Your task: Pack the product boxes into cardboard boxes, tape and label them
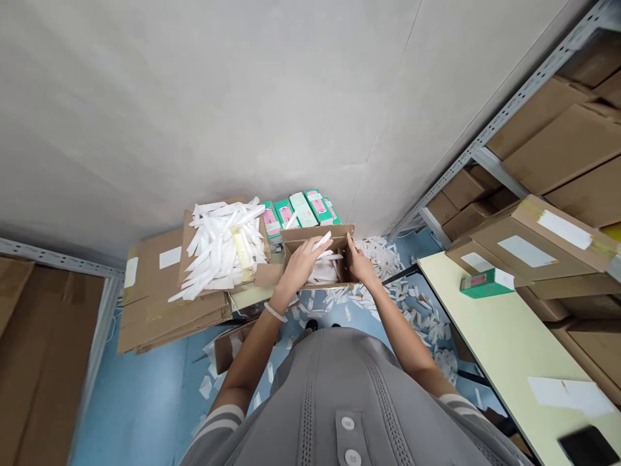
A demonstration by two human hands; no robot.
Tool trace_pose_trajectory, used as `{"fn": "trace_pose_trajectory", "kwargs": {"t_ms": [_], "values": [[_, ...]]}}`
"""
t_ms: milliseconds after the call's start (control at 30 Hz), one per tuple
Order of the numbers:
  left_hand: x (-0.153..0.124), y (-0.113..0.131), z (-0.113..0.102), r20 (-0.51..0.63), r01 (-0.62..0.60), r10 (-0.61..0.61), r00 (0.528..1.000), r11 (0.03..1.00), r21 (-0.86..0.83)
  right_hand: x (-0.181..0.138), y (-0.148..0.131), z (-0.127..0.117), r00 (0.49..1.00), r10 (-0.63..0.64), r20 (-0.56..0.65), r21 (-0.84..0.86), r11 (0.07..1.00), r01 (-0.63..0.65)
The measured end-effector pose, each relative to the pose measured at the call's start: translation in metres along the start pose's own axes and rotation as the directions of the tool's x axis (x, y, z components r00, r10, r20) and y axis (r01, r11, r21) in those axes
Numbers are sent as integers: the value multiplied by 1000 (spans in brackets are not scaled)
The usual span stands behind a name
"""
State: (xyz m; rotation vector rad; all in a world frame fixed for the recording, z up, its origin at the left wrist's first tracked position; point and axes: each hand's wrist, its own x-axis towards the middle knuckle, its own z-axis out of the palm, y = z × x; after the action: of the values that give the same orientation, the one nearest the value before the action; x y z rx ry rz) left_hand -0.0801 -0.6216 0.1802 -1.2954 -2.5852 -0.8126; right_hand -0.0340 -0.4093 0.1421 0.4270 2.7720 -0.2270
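A small open cardboard box is in front of me, with long slim white pieces inside it. Over its left part is my left hand, its fingers closed on one slim white piece that tilts up to the right. My right hand grips the box's right wall, fingers at the upper right corner. Left of the box, a big heap of similar white pieces lies on cardboard. Several green and pink boxes stand behind the box, near the wall.
Flattened cartons are stacked at the left. White scraps litter the blue floor. On the right, a pale table bears a green box, a black phone-like object and cartons. Metal shelving with cartons rises behind it.
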Motion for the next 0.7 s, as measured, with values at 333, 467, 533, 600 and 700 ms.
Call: {"fn": "trace_pose_trajectory", "kwargs": {"t_ms": [333,467,533,600,700], "values": [[-5,-15,6,70,33,-39,997,995,93,-1,-1,0,1000,3,-2,10,1000,-3],[-11,-19,5,90,57,-68,994,992,116,0,-1,0,1000,-5,-7,11,1000,5],[-12,-20,4,92,65,-76,993,990,125,1,-1,0,1000,-6,-16,20,1000,6],[-13,-20,2,89,76,-88,992,989,128,1,-1,0,1000,-6,-28,29,1000,6],[-15,-21,-1,86,109,-122,989,984,137,2,0,1,1000,-7,-25,35,999,8]]}}
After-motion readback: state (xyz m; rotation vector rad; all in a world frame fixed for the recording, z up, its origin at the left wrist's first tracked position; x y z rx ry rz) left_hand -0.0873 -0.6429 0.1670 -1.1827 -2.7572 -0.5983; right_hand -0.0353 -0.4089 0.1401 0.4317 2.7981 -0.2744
